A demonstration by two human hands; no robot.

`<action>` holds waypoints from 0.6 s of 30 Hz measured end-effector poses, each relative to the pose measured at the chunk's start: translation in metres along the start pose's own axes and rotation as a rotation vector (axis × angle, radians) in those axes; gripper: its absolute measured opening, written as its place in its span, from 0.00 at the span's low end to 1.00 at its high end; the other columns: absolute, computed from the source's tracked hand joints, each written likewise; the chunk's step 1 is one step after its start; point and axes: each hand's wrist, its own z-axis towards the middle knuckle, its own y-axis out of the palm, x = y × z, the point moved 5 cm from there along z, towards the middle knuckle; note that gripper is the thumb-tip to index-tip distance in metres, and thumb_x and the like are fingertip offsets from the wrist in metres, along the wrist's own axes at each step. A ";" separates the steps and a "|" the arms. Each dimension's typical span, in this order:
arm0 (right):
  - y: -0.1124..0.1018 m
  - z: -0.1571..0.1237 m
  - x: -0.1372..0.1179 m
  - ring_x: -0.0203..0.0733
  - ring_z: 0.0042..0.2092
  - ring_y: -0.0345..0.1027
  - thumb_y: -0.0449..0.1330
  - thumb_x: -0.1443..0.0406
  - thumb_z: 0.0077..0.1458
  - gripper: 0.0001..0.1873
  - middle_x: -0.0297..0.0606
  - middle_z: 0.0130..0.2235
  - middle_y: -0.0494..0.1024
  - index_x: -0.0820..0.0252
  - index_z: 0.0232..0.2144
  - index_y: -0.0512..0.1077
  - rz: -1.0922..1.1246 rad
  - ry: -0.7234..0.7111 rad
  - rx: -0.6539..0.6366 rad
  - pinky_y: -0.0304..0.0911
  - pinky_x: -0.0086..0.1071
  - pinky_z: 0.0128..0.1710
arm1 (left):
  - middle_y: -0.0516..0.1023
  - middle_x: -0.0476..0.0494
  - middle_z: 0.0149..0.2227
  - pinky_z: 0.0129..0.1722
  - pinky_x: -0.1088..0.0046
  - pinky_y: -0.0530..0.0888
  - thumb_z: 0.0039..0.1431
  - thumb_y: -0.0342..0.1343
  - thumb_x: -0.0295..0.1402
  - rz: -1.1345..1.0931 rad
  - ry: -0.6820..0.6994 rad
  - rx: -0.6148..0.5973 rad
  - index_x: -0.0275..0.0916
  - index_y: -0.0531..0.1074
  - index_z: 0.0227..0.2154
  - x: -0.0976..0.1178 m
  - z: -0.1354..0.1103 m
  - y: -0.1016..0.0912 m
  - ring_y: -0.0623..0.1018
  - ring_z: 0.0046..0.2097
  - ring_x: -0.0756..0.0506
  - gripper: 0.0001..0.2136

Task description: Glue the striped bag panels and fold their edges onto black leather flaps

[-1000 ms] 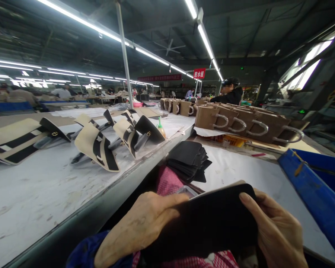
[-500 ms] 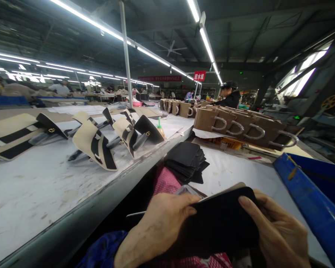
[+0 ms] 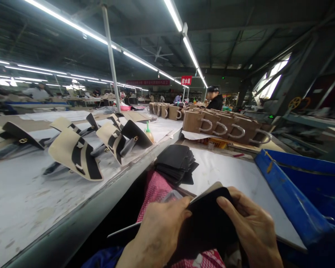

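Note:
Both hands grip a flat black leather piece (image 3: 209,223) low in the middle of the view, held over my lap. My left hand (image 3: 162,230) is closed on its left edge, thumb on top. My right hand (image 3: 251,227) is closed on its right side, thumb pressed on the black face and fingers behind. A thin tan edge shows along the top of the piece. A stack of similar black pieces (image 3: 175,162) lies just beyond on the white table (image 3: 240,175).
Cream-and-black bag panels (image 3: 75,154) lie on a long belt (image 3: 30,193) at left. Tan bags with handles (image 3: 226,128) stand in a row behind. A blue bin (image 3: 296,186) sits at right. A small glue bottle (image 3: 148,133) stands nearby. Another person (image 3: 214,98) works far back.
The view has swung right and slightly up. My hands have drawn closer together on the black piece, and a lower flap of it now sticks out to the left.

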 end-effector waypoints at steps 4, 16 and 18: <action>-0.005 -0.001 -0.003 0.37 0.35 0.75 0.67 0.62 0.55 0.02 0.33 0.36 0.80 0.51 0.32 0.78 0.074 -0.136 0.050 0.70 0.23 0.34 | 0.80 0.42 0.28 0.26 0.75 0.72 0.69 0.44 0.37 -0.091 0.022 -0.008 0.37 0.77 0.41 -0.005 -0.005 -0.001 0.79 0.28 0.45 0.16; -0.005 -0.007 -0.012 0.35 0.35 0.70 0.68 0.62 0.54 0.10 0.33 0.36 0.73 0.56 0.24 0.74 0.146 -0.071 0.116 0.67 0.24 0.34 | 0.79 0.47 0.29 0.29 0.81 0.74 0.69 0.46 0.35 -0.185 0.075 -0.090 0.39 0.76 0.38 -0.002 -0.011 0.001 0.79 0.29 0.49 0.13; -0.006 -0.007 -0.012 0.35 0.35 0.70 0.68 0.62 0.54 0.10 0.33 0.35 0.73 0.56 0.24 0.74 0.132 -0.071 0.128 0.66 0.23 0.33 | 0.78 0.47 0.28 0.29 0.81 0.74 0.70 0.46 0.36 -0.177 0.075 -0.099 0.39 0.76 0.37 -0.002 -0.011 0.001 0.78 0.29 0.49 0.14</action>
